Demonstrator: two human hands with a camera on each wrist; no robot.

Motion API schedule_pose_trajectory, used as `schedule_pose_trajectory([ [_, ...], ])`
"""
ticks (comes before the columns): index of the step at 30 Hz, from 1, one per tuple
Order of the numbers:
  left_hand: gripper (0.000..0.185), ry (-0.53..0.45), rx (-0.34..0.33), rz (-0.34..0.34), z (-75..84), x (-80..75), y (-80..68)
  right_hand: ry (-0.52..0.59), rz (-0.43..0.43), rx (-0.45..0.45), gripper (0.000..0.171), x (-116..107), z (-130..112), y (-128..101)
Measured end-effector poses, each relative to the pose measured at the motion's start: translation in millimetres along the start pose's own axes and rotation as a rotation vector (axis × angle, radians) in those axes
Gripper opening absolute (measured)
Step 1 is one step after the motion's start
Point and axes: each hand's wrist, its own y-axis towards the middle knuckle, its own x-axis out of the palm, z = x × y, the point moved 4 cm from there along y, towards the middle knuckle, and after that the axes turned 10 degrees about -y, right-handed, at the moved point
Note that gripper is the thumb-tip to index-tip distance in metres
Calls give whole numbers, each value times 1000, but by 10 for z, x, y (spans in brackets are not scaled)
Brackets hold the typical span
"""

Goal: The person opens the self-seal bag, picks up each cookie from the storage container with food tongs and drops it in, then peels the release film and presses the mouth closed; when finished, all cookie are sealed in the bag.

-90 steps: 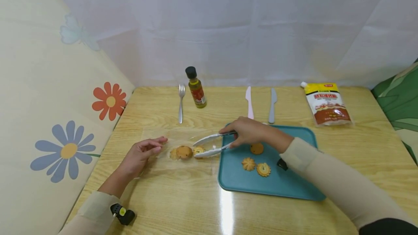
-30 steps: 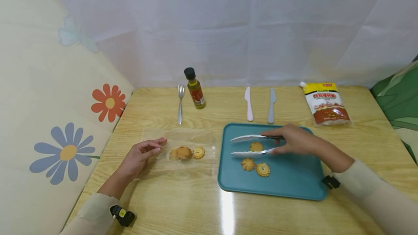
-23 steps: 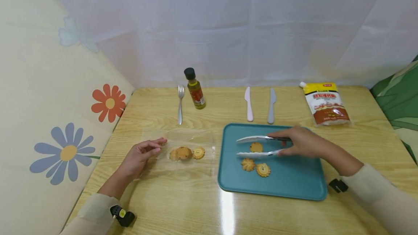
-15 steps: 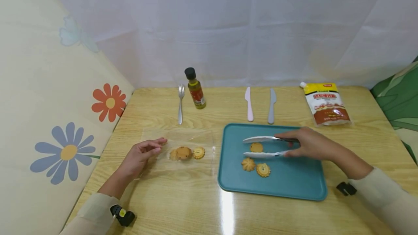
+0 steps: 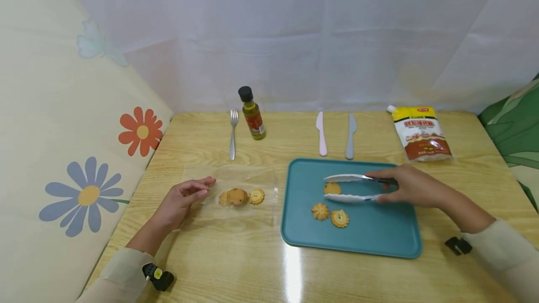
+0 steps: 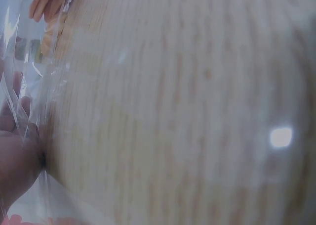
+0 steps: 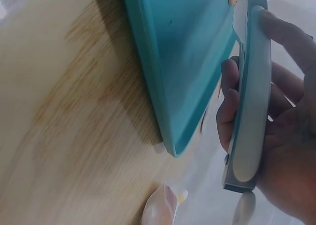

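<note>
My right hand (image 5: 417, 186) grips metal tongs (image 5: 347, 198), also filling the right wrist view. Over the teal tray (image 5: 379, 237), their tips lie on either side of a round chip cookie (image 5: 332, 188). A flower-shaped cookie (image 5: 320, 211) and a scalloped cookie (image 5: 339, 219) lie just in front. At the left, my left hand (image 5: 181, 202) rests at the side of a clear plastic bag (image 5: 252, 179), thumb and fingertips apart. A chip cookie (image 5: 236, 196), a scalloped cookie (image 5: 257, 196) and a partly hidden cookie lie at the bag; the left wrist view shows crinkled plastic before the hand.
Behind the bag lie a fork (image 5: 233, 134) and a bottle with a black cap (image 5: 254, 118). Pink (image 5: 321, 133) and grey (image 5: 350, 137) knives lie behind the tray, a spouted pouch (image 5: 421, 134) farther right. Patterned cloth hangs at left.
From over the bagged cookies, the tongs have moved right to the tray, their tips now flanking the chip cookie, which has shifted slightly. The left hand has stayed in place.
</note>
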Motion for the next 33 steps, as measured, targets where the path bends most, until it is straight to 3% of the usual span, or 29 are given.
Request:
schedule_pose_trajectory([
  [33, 29, 13, -17, 12, -10, -3, 1, -28, -6, -6, 63, -28, -14, 6],
])
